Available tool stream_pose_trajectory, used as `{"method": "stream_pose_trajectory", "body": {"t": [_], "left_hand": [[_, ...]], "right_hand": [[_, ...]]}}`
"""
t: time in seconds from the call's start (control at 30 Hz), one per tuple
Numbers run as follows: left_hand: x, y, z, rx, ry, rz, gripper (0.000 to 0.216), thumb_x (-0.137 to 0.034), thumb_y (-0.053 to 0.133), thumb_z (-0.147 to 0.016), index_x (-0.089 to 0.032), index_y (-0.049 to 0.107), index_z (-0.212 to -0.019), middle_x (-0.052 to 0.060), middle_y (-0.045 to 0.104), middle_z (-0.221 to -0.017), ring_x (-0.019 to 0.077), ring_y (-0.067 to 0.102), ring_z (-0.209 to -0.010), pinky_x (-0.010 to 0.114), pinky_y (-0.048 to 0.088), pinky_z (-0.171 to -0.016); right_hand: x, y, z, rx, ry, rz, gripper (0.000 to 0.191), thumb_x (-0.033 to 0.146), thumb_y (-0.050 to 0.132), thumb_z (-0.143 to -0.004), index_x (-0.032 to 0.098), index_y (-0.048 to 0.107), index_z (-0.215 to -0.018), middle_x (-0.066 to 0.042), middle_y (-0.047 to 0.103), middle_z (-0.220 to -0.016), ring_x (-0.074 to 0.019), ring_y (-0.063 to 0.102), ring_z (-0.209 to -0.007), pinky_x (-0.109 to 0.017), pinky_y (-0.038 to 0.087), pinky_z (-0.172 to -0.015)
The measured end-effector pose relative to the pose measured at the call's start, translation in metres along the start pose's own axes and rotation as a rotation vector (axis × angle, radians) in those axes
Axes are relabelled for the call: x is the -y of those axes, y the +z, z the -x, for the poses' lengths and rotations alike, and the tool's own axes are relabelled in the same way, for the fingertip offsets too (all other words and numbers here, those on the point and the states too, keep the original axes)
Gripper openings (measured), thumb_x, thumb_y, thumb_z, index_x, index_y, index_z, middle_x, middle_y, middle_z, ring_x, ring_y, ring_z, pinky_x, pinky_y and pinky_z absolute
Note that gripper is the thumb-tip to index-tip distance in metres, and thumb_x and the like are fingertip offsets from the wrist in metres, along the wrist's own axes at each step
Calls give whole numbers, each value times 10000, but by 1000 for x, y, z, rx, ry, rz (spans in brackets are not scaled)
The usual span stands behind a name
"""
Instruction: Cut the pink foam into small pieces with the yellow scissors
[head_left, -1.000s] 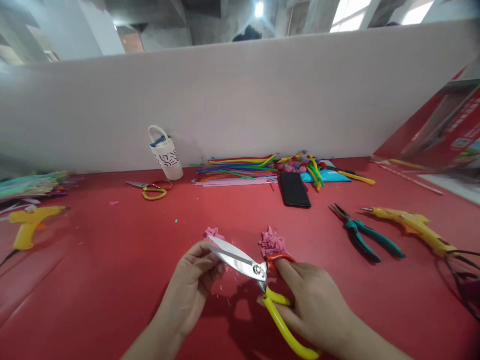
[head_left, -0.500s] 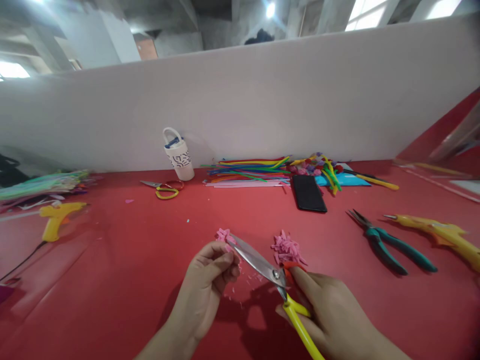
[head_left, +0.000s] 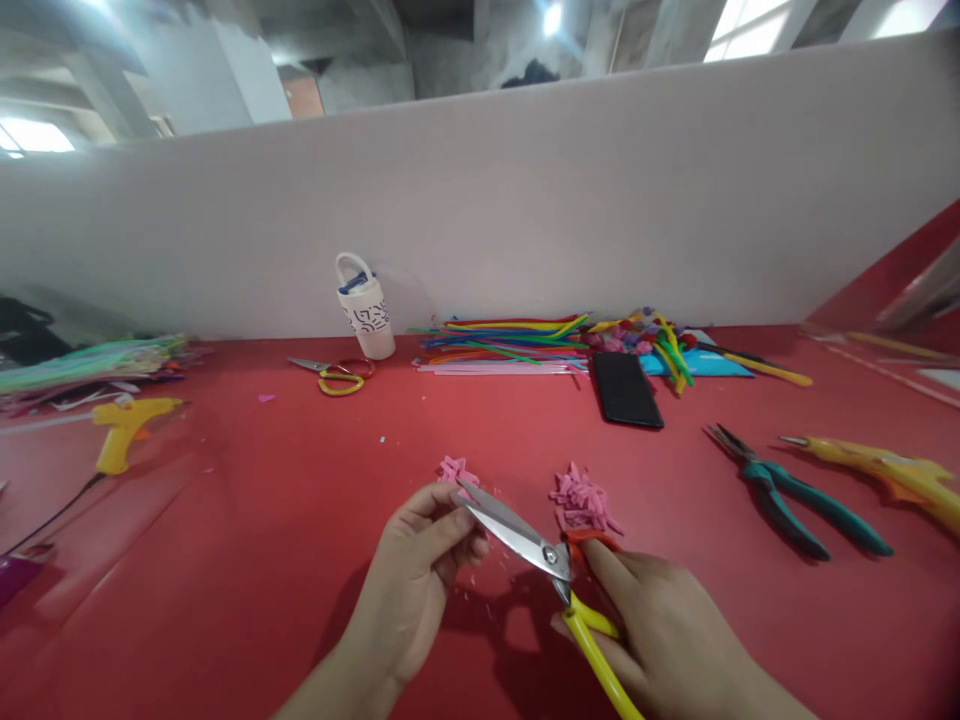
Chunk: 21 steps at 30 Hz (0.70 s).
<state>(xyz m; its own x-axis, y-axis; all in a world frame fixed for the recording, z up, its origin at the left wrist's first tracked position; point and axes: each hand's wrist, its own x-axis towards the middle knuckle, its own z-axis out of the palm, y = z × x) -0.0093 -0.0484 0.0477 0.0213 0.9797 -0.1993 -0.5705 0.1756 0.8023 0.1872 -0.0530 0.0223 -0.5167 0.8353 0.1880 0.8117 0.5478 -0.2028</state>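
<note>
My left hand (head_left: 417, 578) pinches a small pink foam piece (head_left: 453, 470) with fringed edges, low in the middle of the view. My right hand (head_left: 660, 640) grips yellow-handled scissors (head_left: 525, 540); their steel blades point up and left, and the tips meet the pink piece at my left fingertips. Just above my right hand, a second fringed pink foam tuft (head_left: 581, 500) lies on the red table (head_left: 262, 520). Tiny pink scraps lie scattered beneath the blades.
Along the white partition (head_left: 525, 200) stand a small white cup (head_left: 366, 318), coloured sticks (head_left: 506, 345) and a black phone (head_left: 626, 390). Small scissors (head_left: 334, 377) lie beside the cup. Teal pliers (head_left: 795, 490) and a glue gun (head_left: 877, 465) lie right; another glue gun (head_left: 124, 430) lies left.
The scissor blades have closed a little at the pink piece. The view has shifted slightly left, so everything on the table sits further right.
</note>
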Motion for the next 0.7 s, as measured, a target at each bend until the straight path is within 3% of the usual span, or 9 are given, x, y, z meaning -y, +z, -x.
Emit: {"method": "stream_pose_trajectory", "body": {"t": [0.7], "left_hand": [[0,0,1,6,-38,74,65,-87,575,-687,-138,601,-718,-16,570,-621,37,519,-491,122,426,-483]], "right_hand": [[-1,6,1,-17,-34,28,274,476,382,-772,209,386,-711,-10,539,-544,-163,494,-464,-254,233,-445]]}}
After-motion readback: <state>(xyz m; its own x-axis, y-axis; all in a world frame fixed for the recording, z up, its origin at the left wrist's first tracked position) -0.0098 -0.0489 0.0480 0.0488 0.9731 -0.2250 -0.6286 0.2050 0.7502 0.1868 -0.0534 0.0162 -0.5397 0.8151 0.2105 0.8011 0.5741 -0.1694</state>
